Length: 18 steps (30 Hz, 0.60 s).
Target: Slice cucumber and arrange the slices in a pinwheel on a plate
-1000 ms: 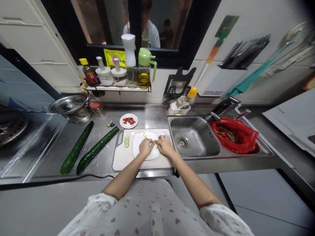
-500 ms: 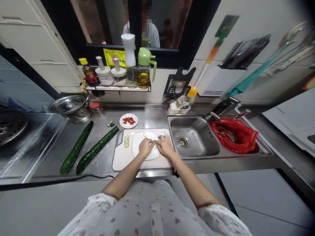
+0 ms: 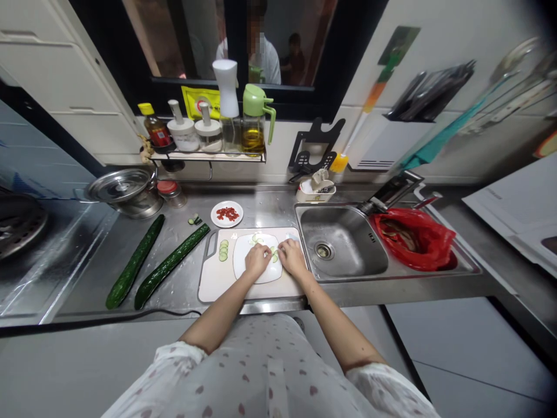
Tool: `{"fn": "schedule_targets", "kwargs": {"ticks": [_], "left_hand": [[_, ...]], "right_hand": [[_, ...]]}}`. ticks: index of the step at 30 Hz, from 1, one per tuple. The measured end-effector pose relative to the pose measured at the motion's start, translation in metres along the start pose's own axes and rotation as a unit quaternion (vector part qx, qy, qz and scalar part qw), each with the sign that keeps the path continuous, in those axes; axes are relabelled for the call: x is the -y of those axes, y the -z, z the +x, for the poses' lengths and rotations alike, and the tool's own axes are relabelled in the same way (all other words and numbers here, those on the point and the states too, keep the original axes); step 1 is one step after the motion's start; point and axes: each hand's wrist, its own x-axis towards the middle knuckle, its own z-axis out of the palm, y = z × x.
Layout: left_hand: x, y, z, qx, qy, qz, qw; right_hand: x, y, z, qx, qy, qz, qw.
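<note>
A white plate (image 3: 243,271) rests on the cutting board (image 3: 212,283). Pale cucumber slices (image 3: 274,255) lie by the plate's right rim, with more at its back edge. My left hand (image 3: 256,261) is over the middle of the plate, its fingers curled together; whatever they hold is hidden. At the right rim, my right hand (image 3: 293,257) has its fingers bent down and slightly apart beside the slices, and nothing shows in it. A short row of cucumber slices (image 3: 223,250) overlaps on the board, left of the plate.
Two whole cucumbers (image 3: 172,266) lie on the steel counter at left, near small cucumber ends (image 3: 194,219). Behind the board is a small plate (image 3: 227,223) of chopped red pieces. The sink (image 3: 343,238) is at right, with a red plastic bag (image 3: 435,238) beyond it.
My right hand has drawn back to the right, away from my left hand, uncovering the cucumber slices at the plate's right rim. The left hand has hardly moved.
</note>
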Motion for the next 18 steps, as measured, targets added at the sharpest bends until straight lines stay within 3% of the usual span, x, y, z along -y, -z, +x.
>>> {"fn": "schedule_targets", "kwargs": {"ticks": [18], "left_hand": [[0.0005,-0.0032,0.0004,-0.012,-0.003,0.024,1.0]], "right_hand": [[0.0033,-0.0027,0.0028,0.008,0.023,-0.023,0.999]]}}
